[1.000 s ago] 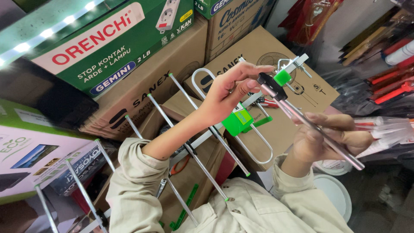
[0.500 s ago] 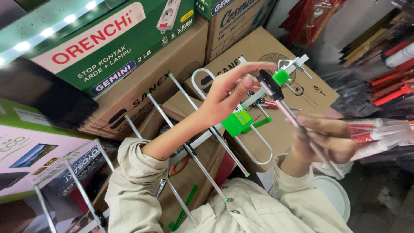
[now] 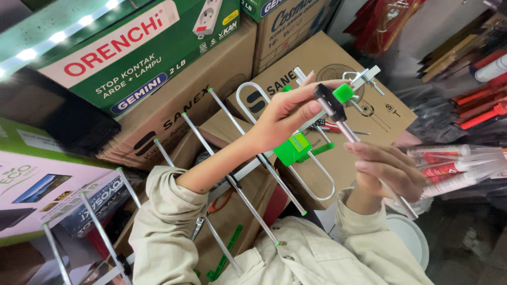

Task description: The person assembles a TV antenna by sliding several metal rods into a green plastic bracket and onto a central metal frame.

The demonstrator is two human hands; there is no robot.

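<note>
Antenna, silver with green fittings, held up centre-scene across stacked cardboard boxes, cross rods fanning toward near left. Far left: green carton atop the stack. Left hand clenched around the antenna's boom near its far end, fingertips touching a green clip. Just right, black-capped metal rod slanting down through right hand, fingers curled loosely around it. Far right: red-and-white tubes.
</note>
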